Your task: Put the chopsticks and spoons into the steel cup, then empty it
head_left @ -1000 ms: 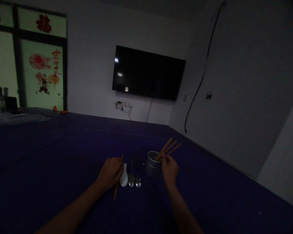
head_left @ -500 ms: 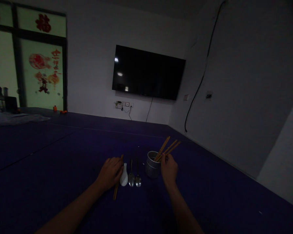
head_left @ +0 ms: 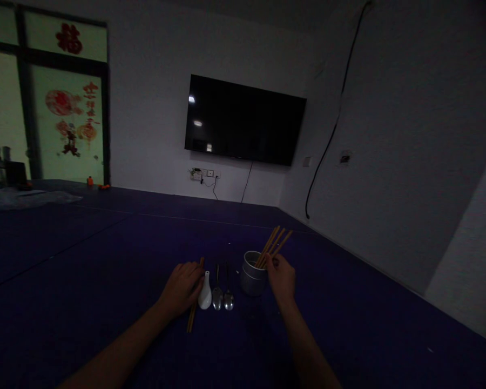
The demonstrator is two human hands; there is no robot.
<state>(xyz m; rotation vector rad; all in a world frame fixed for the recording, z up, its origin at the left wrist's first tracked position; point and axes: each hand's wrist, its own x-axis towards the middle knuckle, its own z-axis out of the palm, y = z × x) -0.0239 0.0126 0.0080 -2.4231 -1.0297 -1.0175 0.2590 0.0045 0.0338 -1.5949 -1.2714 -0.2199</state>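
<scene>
Two hands among the tableware: the leaning chopsticks (head_left: 269, 245) stand in the metal cup (head_left: 253, 280), tilted toward one o'clock.
The right hand (head_left: 281, 276), at the cup's three o'clock, pinches at least one leaning stick near the rim; how many, I cannot tell. The left hand (head_left: 182, 286), out at the cup's nine o'clock, lies over the flat chopsticks (head_left: 191, 319), and whether it grips them or merely rests is hidden. A sideways push on the leaning sticks could tip the cup, and a leftward slip could knock the spoons; the flat pair might roll if the left hand lifts carelessly. Count: one cup, one white spoon (head_left: 204, 295), two metal spoons (head_left: 229, 300), apparently two flat chopsticks, at least three leaning ones.
</scene>
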